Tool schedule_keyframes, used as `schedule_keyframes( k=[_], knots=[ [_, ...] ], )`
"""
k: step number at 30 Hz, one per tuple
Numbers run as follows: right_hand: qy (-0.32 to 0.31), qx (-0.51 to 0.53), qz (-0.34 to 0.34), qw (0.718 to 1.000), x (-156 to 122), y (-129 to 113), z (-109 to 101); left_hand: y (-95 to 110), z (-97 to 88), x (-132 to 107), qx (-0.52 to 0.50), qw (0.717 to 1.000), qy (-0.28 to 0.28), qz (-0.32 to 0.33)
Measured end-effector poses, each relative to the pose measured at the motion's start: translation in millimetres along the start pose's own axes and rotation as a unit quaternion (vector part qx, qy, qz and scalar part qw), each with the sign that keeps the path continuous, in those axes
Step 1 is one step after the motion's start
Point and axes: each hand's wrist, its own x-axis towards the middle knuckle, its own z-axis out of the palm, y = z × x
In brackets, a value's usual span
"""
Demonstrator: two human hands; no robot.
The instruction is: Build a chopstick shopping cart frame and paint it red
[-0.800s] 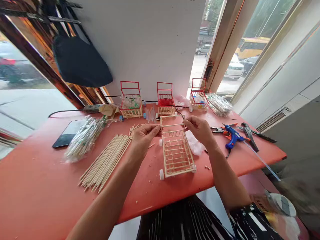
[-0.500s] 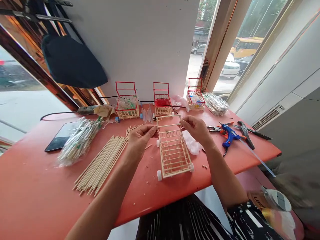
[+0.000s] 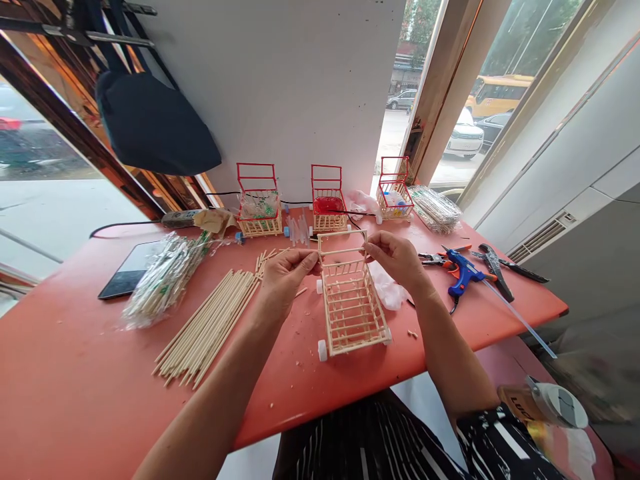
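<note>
A miniature shopping cart (image 3: 354, 308) made of thin wooden sticks stands on the table in front of me, with white wheels (image 3: 323, 351) at its corners. At its far end rises an upright handle frame (image 3: 343, 235) of plain sticks. My left hand (image 3: 286, 277) pinches the left side of this frame between thumb and fingertips. On the opposite side, my right hand (image 3: 397, 261) pinches the right upright in the same way. The fingertips partly cover the joints there.
Wooden sticks (image 3: 207, 327) lie to the left, beside a plastic-wrapped bundle (image 3: 165, 277) and a tablet (image 3: 125, 270). Red-trimmed carts (image 3: 329, 205) line the wall. On the right are a blue glue gun (image 3: 465, 273), pliers (image 3: 433, 259) and cutters (image 3: 495, 272). Pink plastic (image 3: 389, 287) lies by the cart.
The camera view has shifted slightly, so everything appears a little further right. Both hands keep their hold on the cart's handle frame, with no clear movement.
</note>
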Motion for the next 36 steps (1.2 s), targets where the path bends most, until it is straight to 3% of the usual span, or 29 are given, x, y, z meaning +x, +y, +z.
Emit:
schedule_keyframes(
  k=[25, 36],
  knots=[
    [0.006, -0.014, -0.004, 1.0, 0.0, -0.2, 1.1, 0.0, -0.4, -1.1, 0.007, 1.0, 0.009, -0.001],
    [0.003, -0.012, -0.006, 1.0, 0.1, 1.9, 1.1, -4.3, -4.7, -0.4, -0.013, 1.0, -0.015, -0.009]
  ],
)
